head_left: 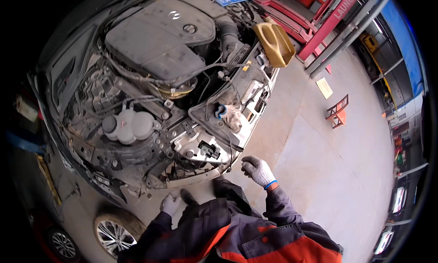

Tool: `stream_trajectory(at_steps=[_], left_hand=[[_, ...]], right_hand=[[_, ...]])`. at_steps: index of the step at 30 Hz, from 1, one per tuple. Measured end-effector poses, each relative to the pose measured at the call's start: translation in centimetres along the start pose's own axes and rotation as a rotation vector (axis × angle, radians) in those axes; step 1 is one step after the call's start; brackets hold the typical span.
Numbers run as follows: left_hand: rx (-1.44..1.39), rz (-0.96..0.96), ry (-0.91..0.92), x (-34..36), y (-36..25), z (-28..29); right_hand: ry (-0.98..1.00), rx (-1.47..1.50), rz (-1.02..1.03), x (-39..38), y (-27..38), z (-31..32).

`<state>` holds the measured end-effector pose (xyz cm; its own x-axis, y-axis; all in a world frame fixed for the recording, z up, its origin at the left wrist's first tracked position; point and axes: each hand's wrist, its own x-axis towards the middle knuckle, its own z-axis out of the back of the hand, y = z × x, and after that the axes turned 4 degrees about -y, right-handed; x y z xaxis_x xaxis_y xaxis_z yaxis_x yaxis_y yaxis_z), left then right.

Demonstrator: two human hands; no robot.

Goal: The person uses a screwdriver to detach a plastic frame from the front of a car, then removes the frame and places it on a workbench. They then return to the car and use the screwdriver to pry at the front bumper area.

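Note:
My right hand (258,171), in a white knit glove with a blue cuff, hangs in the air just off the front corner of an opened car. Its fingers are curled in; the palm is hidden, so anything inside cannot be made out. My left hand (170,204), also gloved, hangs low by my left side, with its fingers loosely apart and nothing visible in them. Nearest to my right hand are the bare front panel (219,154) and a black connector block (209,150) on it. A crumpled glove (232,118) lies farther along the panel.
A grey engine cover (159,35) and a grey fluid tank (132,126) fill the engine bay. A gold oil jug (276,46) rests on the car's edge. A wheel (116,233) lies at lower left. An orange chair (337,112) and red lift post (331,26) stand right.

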<state>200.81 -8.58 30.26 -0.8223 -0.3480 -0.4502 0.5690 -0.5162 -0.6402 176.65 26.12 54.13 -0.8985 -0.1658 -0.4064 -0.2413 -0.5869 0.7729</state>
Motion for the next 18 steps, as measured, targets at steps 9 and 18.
stream_trajectory(at_steps=[9,18], left_hand=[[-0.427,-0.101,-0.251,-3.1,-22.1,3.3],[-0.235,-0.535,0.138,1.8,-47.8,-16.3]], right_hand=[[-0.099,-0.326,0.395,8.1,-5.8,4.8],[-0.189,-0.389,-0.057,9.1,-26.7,25.1]])
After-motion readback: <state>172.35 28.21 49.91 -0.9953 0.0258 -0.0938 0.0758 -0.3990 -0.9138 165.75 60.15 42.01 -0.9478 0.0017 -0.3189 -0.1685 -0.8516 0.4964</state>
